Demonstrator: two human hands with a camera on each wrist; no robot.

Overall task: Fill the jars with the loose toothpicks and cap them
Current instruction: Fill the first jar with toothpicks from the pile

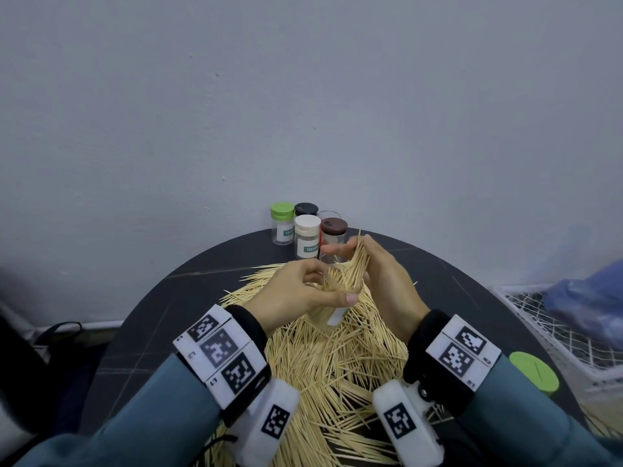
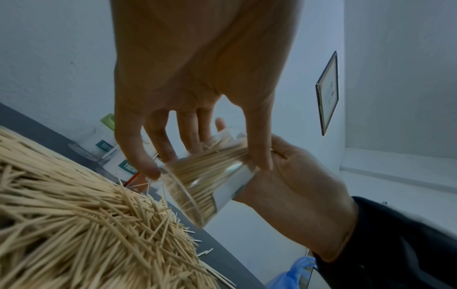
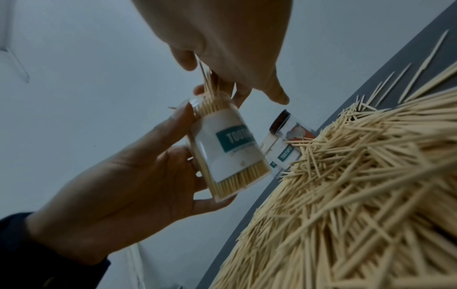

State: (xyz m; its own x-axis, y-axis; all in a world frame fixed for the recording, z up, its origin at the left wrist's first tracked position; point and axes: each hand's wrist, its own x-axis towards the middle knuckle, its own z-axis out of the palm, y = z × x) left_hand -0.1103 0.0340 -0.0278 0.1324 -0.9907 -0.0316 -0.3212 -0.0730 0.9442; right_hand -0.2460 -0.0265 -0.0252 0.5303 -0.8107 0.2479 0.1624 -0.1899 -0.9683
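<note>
My left hand (image 1: 296, 293) grips a clear, uncapped jar (image 1: 338, 315) with a white "TOOTHPICK" label, held tilted above the toothpick pile (image 1: 337, 365). The jar (image 3: 230, 152) is packed with toothpicks. My right hand (image 1: 387, 281) pinches a bunch of toothpicks (image 1: 350, 267) whose lower ends are in the jar's mouth. In the right wrist view the bunch (image 3: 207, 82) runs from my right fingers (image 3: 183, 60) into the mouth. In the left wrist view my left fingers (image 2: 138, 148) wrap the jar (image 2: 202, 185).
Capped jars stand at the far edge of the round dark table (image 1: 151, 332): green lid (image 1: 282, 227), white lid (image 1: 307, 237), brown lid (image 1: 333, 230), black lid (image 1: 306, 208). A loose green lid (image 1: 534, 372) lies at the right. A white wire basket (image 1: 556, 332) stands beyond the right edge.
</note>
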